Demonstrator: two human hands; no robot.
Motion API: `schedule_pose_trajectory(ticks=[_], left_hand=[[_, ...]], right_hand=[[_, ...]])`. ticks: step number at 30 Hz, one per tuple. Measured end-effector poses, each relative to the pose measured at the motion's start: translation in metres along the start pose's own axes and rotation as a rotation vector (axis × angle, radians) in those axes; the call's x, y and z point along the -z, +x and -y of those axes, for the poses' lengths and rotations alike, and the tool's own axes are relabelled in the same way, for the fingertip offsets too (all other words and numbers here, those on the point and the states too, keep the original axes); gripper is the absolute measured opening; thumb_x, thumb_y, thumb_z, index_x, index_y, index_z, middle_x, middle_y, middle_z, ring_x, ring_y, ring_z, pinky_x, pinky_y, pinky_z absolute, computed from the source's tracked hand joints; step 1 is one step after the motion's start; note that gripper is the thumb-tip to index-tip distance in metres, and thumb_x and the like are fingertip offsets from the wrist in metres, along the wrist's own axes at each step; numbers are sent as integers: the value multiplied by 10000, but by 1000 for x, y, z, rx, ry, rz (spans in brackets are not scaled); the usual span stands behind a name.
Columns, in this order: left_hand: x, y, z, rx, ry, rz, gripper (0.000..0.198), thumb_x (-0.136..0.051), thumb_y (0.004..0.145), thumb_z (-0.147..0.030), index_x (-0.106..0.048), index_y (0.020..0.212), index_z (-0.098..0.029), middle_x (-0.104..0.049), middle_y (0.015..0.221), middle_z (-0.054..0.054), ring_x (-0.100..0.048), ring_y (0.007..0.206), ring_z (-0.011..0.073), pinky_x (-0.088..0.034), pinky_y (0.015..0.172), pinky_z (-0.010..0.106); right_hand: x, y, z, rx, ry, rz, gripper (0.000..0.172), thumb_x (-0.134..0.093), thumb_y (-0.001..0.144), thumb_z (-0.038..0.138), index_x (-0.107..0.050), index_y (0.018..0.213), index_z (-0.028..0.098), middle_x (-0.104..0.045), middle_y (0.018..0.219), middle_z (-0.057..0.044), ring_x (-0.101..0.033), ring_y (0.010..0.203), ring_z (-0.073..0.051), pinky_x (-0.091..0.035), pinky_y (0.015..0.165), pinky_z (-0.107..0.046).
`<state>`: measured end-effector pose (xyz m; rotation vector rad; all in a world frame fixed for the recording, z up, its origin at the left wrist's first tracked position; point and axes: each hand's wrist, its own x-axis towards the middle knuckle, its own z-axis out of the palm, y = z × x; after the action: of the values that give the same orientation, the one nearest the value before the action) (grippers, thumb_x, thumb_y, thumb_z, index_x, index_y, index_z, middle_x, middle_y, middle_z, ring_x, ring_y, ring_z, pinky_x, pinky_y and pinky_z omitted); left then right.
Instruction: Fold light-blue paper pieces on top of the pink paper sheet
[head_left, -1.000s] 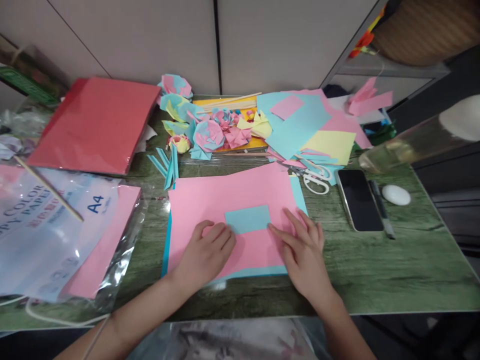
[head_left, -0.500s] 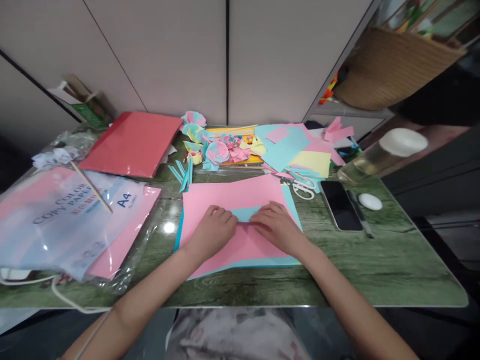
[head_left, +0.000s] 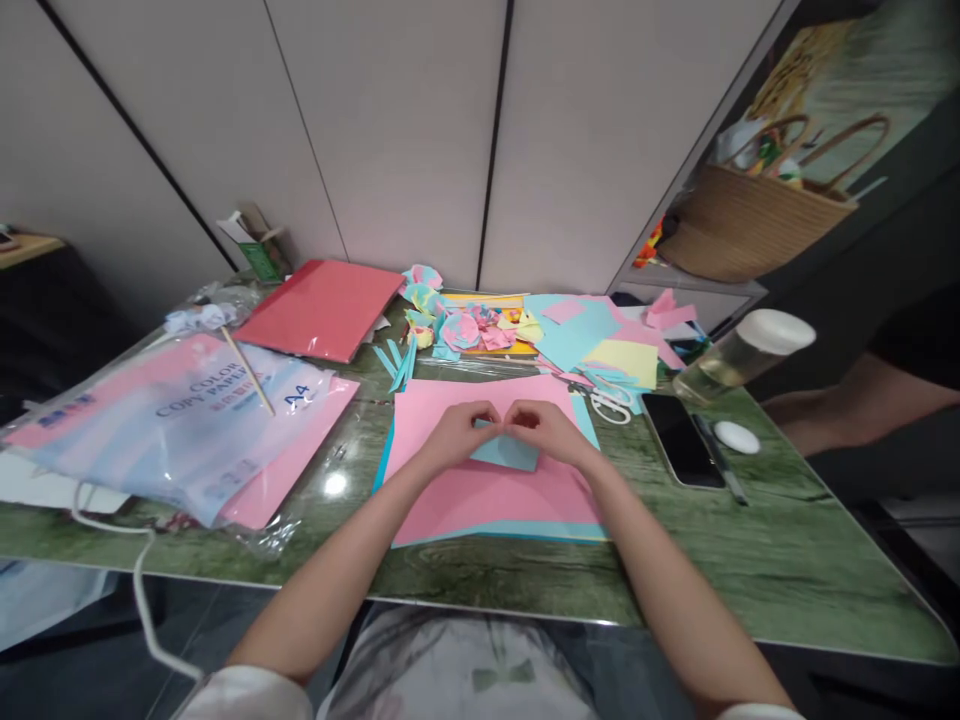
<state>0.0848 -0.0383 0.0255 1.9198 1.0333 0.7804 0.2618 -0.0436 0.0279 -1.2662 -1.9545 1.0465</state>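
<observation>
A small light-blue paper piece point(head_left: 510, 453) lies over a stack of sheets topped by a large pink sheet point(head_left: 450, 510). My left hand point(head_left: 466, 432) curls over the far edge of the blue piece, thumb and fingers brought together on it. From the other side my right hand point(head_left: 541, 430) pinches the same edge, its fingertips touching those of my left hand. The fingers hide the top edge of the piece. White-handled scissors point(head_left: 611, 406) lie just past the stack's right corner, beside light-blue strips point(head_left: 397, 362) on the other side, at the left.
Paper flowers point(head_left: 459, 328) and cut sheets point(head_left: 574, 330) lie along the back. At the left are a red folder point(head_left: 322, 308) and a bagged paper pack point(head_left: 187, 430); at the right a phone point(head_left: 682, 440), a pen, a white oval object and a bottle point(head_left: 742, 350). A person's arm shows at far right.
The hands have turned inward and come together at the blue piece's far edge, and more of the piece shows below them. The camera view has shifted.
</observation>
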Motion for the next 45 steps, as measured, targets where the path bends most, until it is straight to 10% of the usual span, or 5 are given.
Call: schedule_pose_trajectory(ticks=[18,23,45], left_hand=[[20,1,13,-56,-119,-81,133,-508,735,-282,-551,712,-159,-548,701,-8,-487,681,122,-344,596,213],[13,0,11,-50,-117,-106,160,-506,742,-305,-571,724,-160,-569,715,1,-504,693,130,-355,608,219],[5,-3,2,7,-155,-63,34,-505,631,-155,-533,612,-153,-508,589,-32,-456,593,103,-349,562,209]], right_hand=[[56,-18,-24,-100,143,-44,75,-504,638,184,-518,568,160,-481,546,34,-425,521,-85,-308,492,-212],[32,-12,-12,-46,128,-64,217,-555,690,323,-620,838,179,-606,854,-35,-529,730,-140,-389,620,-251],[5,-11,1,49,6,-72,189,-539,733,341,-615,715,170,-610,700,-13,-499,643,-124,-357,588,-247]])
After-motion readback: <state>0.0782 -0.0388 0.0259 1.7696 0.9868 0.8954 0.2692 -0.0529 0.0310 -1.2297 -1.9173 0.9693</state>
